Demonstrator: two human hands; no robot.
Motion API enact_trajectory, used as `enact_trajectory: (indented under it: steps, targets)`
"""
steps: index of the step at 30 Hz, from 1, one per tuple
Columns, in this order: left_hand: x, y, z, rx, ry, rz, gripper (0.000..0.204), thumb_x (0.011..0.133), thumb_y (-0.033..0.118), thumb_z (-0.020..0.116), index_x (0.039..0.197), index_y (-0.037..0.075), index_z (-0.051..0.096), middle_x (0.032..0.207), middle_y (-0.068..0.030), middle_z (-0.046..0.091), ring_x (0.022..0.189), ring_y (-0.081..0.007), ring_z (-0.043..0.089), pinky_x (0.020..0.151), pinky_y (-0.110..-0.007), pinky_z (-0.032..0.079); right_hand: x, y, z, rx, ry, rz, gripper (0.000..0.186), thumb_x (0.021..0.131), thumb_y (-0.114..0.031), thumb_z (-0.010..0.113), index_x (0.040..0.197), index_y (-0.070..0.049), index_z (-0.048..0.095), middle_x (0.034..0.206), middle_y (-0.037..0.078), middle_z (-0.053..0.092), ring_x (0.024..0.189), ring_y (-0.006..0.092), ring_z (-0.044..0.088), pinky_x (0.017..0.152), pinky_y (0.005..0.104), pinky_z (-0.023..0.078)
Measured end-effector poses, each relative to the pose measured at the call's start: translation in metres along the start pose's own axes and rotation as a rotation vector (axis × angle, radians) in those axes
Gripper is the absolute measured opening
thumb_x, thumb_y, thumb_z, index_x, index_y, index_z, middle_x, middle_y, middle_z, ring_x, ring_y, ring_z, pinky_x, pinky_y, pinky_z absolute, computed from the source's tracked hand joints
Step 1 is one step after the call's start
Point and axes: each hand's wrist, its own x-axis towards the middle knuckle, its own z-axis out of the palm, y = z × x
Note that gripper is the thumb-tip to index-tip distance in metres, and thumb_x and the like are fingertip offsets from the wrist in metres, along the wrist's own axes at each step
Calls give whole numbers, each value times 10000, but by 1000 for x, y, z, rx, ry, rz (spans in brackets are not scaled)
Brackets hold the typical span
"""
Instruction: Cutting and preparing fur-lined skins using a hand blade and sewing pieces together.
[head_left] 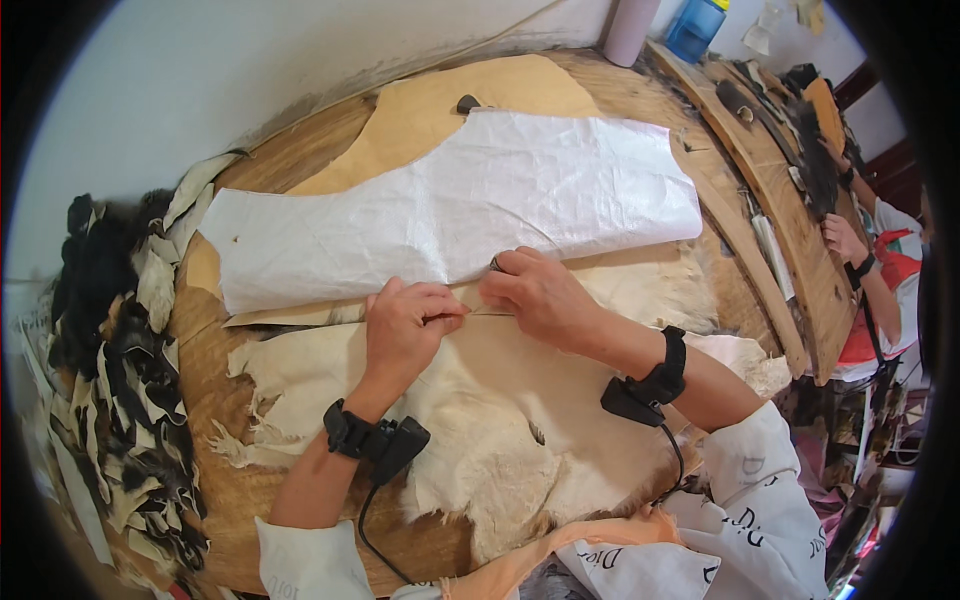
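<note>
A cream-coloured pelt point(510, 390), skin side up with ragged, furry edges, lies across the wooden table in front of me. My left hand point(410, 325) is closed in a pinch at the pelt's cut upper edge. Close beside it on the right, my right hand point(545, 300) is closed round something small and dark, mostly hidden by the fingers. Both hands are just below a white woven plastic sheet point(460, 200), cut like a pattern piece. A tan sheet point(480, 85) sticks out from under its far side, with a small black object point(467, 103) at the border.
Black and white fur scraps point(120, 400) are heaped at the left. A mauve bottle point(630, 30) and a blue bottle point(695, 30) stand at the back. Wooden boards point(765, 160) run along the right, where another person's hand point(845, 240) is near dark fur pieces.
</note>
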Motion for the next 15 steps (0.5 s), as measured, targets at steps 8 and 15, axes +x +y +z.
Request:
enact_trajectory:
  steps: [8, 15]
  targets:
    - [-4, -6, 4, 38, 86, 81, 81, 630, 99, 704, 709, 109, 688, 795, 40, 673, 648, -183, 418, 631, -292, 364, 11, -12, 5, -318, -86, -117, 218, 670, -159, 586, 801, -7, 502, 749, 116, 491, 722, 262, 489, 632, 361, 423]
    - [-4, -9, 6, 86, 101, 94, 66, 631, 122, 706, 692, 123, 682, 767, 67, 663, 640, -185, 412, 631, -302, 356, 15, -13, 11, -292, -118, -105, 292, 615, -182, 588, 821, -23, 456, 744, 113, 472, 694, 268, 471, 594, 360, 405]
